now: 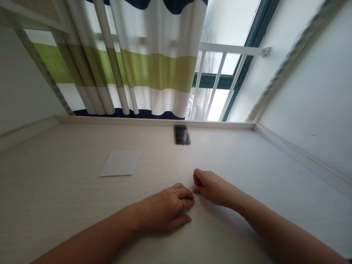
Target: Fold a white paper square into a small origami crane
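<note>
My left hand (176, 205) rests low over the pale wood-grain surface, its fingers curled and a ring on one of them. Between its fingers and thumb shows a tiny greyish bit, too small to name. Just to the right, my right hand (210, 187) is closed in a pinch, fingertips close to those of the left. A thin whitish edge seems to lie between the two hands, but it blends into the surface and I cannot make out what it is. Farther off to the left lies a flat white sheet of paper (119, 163).
A small dark pixelated object (180, 135) sits near the back edge. A low raised rim (123, 120) borders the surface. Behind it hang a white, green and navy striped curtain (162, 71) and a white railing (231, 48) before the window. Walls stand on both sides.
</note>
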A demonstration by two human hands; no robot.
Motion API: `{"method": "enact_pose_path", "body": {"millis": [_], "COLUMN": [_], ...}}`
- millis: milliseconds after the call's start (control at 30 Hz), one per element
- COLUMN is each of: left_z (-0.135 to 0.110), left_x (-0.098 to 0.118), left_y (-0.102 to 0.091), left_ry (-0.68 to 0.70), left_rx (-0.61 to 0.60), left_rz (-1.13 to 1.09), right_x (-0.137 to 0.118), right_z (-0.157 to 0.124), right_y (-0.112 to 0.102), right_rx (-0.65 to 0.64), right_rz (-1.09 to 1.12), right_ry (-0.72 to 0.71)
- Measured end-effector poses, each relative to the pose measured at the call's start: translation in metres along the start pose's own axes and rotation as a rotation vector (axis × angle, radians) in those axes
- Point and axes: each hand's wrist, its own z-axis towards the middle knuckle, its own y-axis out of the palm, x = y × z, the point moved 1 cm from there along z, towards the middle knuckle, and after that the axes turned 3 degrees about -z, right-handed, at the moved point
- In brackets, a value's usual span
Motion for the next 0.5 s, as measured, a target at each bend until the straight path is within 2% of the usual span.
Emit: {"method": "enact_pose_path", "body": {"millis": [100, 333, 500], "left_z": [0.000, 0.003, 0.005], "left_x": [-0.003, -0.018, -0.016], "left_y": [0.003, 0.008, 0.009], "left_ry": [-0.002, -0.096, -0.076], "left_rx": [0.018, 0.185, 0.192], "left_rz": [0.003, 0.038, 0.205], "right_x": [0.002, -0.001, -0.002], "right_z": [0.003, 0.008, 0.010], "right_y": [0.003, 0.006, 0.005], "right_rx": [0.045, 0.104, 0.151], "right_rz": [0.045, 0.037, 0.063], "right_ry": [-0.053, -0.257, -0.296]}}
